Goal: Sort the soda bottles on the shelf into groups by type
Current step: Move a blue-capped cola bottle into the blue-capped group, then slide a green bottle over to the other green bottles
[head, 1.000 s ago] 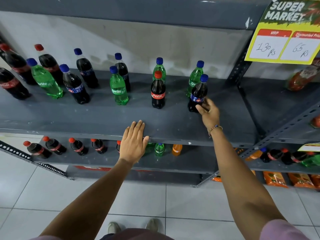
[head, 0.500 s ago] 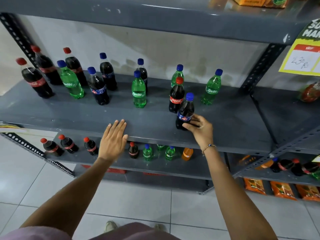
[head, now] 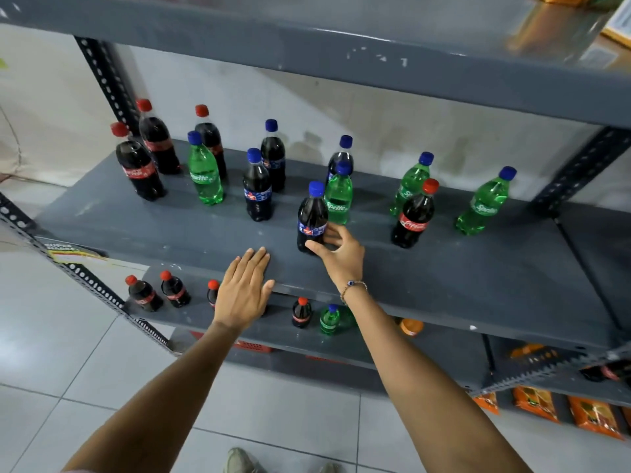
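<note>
Upright, the blue-capped cola bottle [head: 312, 218] sits between the right hand's [head: 341, 256] fingers [head: 329, 230].

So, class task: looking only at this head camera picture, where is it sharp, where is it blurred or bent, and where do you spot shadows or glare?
Head view: the held dark blue-capped bottle and right hand are sharp; the upper shelf smears at top right with pale glare streaks; the lens bows the shelf post; soft bottle shadows fall on the back wall.

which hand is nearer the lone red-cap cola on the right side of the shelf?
Right. The right hand grips a blue-cap bottle just left of the red-cap cola; the left hand rests further left on the shelf edge.
</note>
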Available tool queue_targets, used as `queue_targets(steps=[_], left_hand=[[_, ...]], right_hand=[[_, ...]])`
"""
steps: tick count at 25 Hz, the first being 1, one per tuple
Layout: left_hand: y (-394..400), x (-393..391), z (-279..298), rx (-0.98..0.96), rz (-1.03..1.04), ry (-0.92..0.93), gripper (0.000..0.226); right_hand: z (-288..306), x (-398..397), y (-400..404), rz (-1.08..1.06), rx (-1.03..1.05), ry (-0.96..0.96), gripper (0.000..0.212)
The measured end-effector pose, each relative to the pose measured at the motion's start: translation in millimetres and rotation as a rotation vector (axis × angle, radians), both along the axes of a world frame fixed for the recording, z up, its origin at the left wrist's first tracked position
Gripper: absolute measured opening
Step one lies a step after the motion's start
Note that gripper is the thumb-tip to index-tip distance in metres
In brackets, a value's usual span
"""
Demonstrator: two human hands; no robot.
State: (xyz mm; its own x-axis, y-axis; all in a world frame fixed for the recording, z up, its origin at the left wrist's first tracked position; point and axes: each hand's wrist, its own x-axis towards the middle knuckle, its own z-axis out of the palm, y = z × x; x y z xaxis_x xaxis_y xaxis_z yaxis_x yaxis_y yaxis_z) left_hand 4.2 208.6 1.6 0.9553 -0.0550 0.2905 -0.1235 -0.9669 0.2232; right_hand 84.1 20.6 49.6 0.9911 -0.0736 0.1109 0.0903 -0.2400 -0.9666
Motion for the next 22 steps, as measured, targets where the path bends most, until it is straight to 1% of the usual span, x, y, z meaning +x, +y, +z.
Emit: queue_targets(steps=[4,7,8,9,11,12,13,14,16,17,18,19,21,22], left_hand=[[2.6,2.4,-3.4,-0.005,-0.012,-0.009,0.063],[5.0,4.0,-6.2,0.006,-0.018,-0.012,0.063],[5.9,4.8,-7.4,0.0,-0.021,-0.012,0.063],[6.6,5.1,-8.4,-0.005,-0.022,-0.012,0.063],[7.1,5.4,-9.4,-0.008,-0.027,-0.011,0.064],[7.3,5.4,-10.0,-0.007,-0.031,-0.012,0.064],[7.4,5.3,-10.4,-0.005,-0.036,-0.013,0.064],[7.4,5.0,-10.5,-0.004,-0.037,-0.012,0.064],[7.4,4.5,-9.6,-0.005,-0.038,-0.008,0.064],[7.2,4.2,-9.0,-0.004,-0.038,-0.007,0.063],[7.1,3.7,-8.4,-0.001,-0.037,-0.004,0.063],[7.2,3.1,-7.7,0.003,-0.038,-0.001,0.063],[7.6,2.6,-6.8,0.013,-0.034,0.009,0.062],[7.7,2.6,-6.8,0.016,-0.029,0.015,0.062]], right_hand=[[1.2,17.4,24.6,0.001,-0.04,-0.04,0.047],[0.4,20.3,29.3,0.013,-0.093,-0.05,0.052],[-2.3,17.5,26.9,-0.022,-0.115,-0.061,0.052],[-5.7,13.8,22.5,-0.089,-0.133,-0.092,0.047],[-10.2,9.9,8.4,-0.254,-0.134,-0.183,0.031],[-10.4,11.9,0.3,-0.306,-0.125,-0.207,0.028],[-8.2,17.0,-6.9,-0.317,-0.119,-0.197,0.033],[-4.8,24.0,-12.0,-0.286,-0.118,-0.149,0.045],[1.3,41.3,-17.0,-0.147,-0.119,-0.011,0.072],[3.9,47.9,-17.2,-0.084,-0.13,0.03,0.078],[5.5,52.2,-16.5,-0.041,-0.133,0.043,0.077],[5.7,54.4,-15.4,-0.023,-0.118,0.039,0.071],[7.3,54.3,-14.1,-0.049,-0.057,0.016,0.059],[8.8,52.6,-14.1,-0.063,-0.027,0.004,0.056]])
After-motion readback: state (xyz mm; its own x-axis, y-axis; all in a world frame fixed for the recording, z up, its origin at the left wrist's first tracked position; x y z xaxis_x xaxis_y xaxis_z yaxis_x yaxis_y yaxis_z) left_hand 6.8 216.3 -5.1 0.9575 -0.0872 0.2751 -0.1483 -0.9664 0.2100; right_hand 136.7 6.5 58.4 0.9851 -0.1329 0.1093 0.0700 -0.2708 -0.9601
